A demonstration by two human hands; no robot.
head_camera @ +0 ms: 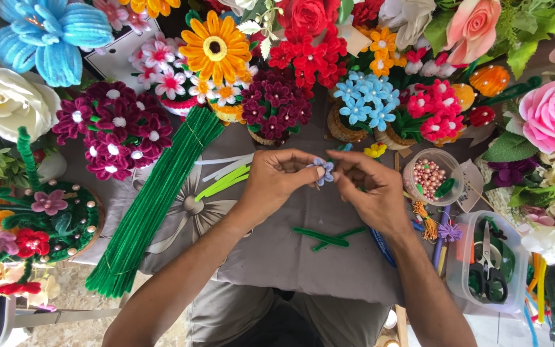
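Evidently mid-shaping, both hands, left [277,177] and right [370,186], pinched a small lilac pipe-cleaner flower [324,171] between fingertips above the table [277,257]; fitting a green stem piece [321,237], lying just below, probably came next.

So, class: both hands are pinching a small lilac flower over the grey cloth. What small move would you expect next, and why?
Probably the right hand reaches down for a cut green stem piece. The small lilac flower, pinched between it and the left hand, shows no stem, and the green pieces lie on the grey cloth just below the hands.
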